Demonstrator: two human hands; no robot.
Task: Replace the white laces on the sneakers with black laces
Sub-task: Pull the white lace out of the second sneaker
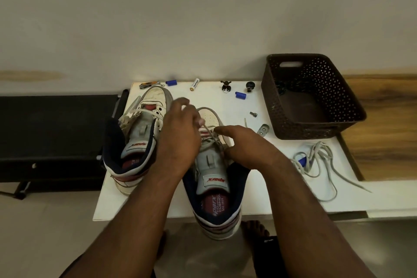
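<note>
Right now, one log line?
left hand: pinching lace | right hand: pinching lace | near sneaker: white lace partly in

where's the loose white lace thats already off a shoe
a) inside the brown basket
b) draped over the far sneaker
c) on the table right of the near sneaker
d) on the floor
c: the loose white lace lies in a tangle on the white table, right of the near sneaker and in front of the brown basket.
</note>
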